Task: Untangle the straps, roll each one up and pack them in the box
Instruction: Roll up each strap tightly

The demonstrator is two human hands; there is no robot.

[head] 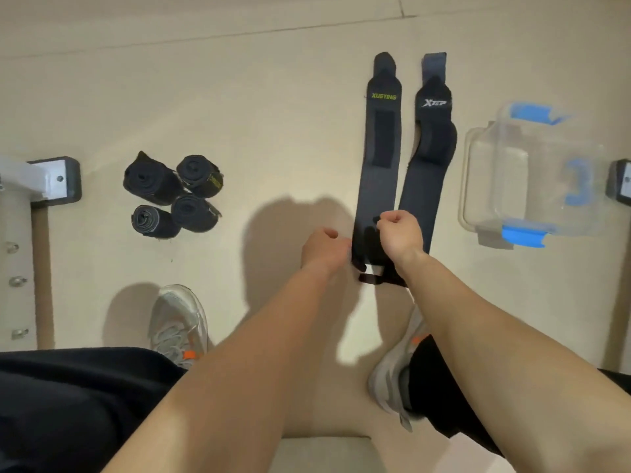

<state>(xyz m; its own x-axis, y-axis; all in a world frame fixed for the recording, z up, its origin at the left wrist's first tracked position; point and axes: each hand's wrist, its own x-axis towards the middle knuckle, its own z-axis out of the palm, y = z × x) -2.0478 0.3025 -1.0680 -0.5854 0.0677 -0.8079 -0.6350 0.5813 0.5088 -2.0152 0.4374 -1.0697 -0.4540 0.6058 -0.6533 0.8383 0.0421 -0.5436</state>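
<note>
Four rolled straps (172, 196) clustered on floor (273, 131), far left, touching one another. Left hand (324, 247) curled, gripping left edge of XUEYING strap (379, 138) at its near end. Right hand (401, 233) curled, pinching same end from above. Xtep strap (426, 158) flat just beside. Clear box (546, 148) with blue latches right, apart.

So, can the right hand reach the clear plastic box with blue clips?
Probably yes: the right hand grips the near end of the black XUEYING strap, and only the flat black XTEP strap lies between it and the clear plastic box.
</note>
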